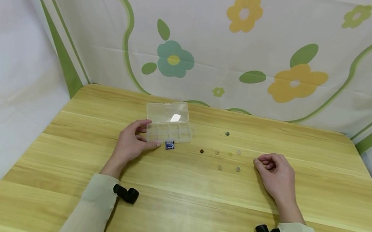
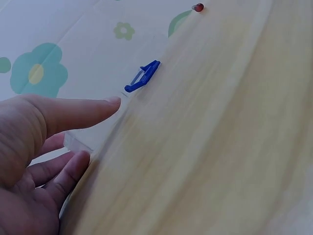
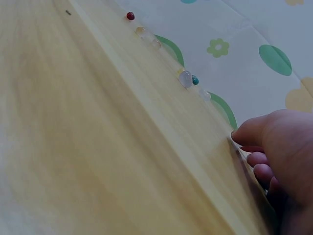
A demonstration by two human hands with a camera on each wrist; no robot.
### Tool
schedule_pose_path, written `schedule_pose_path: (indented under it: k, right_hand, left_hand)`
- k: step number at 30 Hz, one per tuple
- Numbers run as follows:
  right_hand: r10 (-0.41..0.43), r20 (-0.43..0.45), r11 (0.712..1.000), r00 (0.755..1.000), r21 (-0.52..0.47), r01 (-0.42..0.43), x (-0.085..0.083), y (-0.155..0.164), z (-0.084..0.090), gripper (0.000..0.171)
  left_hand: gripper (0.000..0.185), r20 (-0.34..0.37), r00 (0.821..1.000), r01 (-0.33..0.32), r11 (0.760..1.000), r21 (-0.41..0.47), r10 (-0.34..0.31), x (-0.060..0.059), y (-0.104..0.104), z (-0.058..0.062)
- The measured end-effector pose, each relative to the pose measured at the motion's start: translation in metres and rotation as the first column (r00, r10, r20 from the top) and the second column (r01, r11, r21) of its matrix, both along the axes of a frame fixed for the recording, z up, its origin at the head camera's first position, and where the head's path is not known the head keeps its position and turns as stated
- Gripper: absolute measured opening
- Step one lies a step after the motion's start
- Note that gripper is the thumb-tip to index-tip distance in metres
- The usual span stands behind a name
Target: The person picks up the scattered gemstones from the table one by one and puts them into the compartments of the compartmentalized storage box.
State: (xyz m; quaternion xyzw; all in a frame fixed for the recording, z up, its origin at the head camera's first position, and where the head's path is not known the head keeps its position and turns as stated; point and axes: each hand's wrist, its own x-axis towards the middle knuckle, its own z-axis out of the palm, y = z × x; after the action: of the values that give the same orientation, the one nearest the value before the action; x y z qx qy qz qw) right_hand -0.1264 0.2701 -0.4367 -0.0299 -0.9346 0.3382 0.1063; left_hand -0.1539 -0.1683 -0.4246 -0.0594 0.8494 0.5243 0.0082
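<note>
A clear plastic compartment box (image 1: 168,127) lies on the wooden table (image 1: 172,210) with its lid open and a blue latch (image 1: 169,145) at the front. My left hand (image 1: 147,136) grips the box's left end, thumb along the front edge and fingers behind. In the left wrist view the thumb (image 2: 73,113) lies on the box (image 2: 93,134), near the latch (image 2: 143,76). My right hand (image 1: 262,162) rests on the table with loosely curled fingers, holding nothing that I can see. Several small beads (image 1: 220,168) lie scattered between the hands. The right wrist view shows beads (image 3: 185,78) beyond the right hand (image 3: 274,147).
A floral cloth (image 1: 240,40) hangs behind the table and white cloth closes the left side. A dark green bead (image 1: 227,134) sits farthest back and a brown one (image 1: 201,151) nearest the box. Black wrist cameras (image 1: 126,193) sit on both sleeves.
</note>
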Motion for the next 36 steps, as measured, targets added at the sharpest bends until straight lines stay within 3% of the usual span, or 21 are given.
schedule_pose_path:
  k: [19,25,36]
  right_hand:
    - [-0.032,0.014,0.996,0.999,-0.081,0.033,-0.004,-0.015,0.011,0.029]
    - [0.012,0.003,0.990,1.000,-0.143,-0.011,-0.013,-0.042,0.023,0.028]
    - [0.106,-0.017,0.963,0.994,-0.247,-0.107,-0.027,-0.088,0.025,0.019]
  left_hand:
    - [0.083,0.018,1.000,-0.019,1.000,0.020,0.019,0.002,-0.001,-0.001]
    - [0.082,0.008,1.000,-0.013,0.999,0.032,0.013,0.001,0.000,-0.001]
    - [0.081,0.003,1.000,-0.004,0.999,0.032,0.004,0.000,0.000,-0.001]
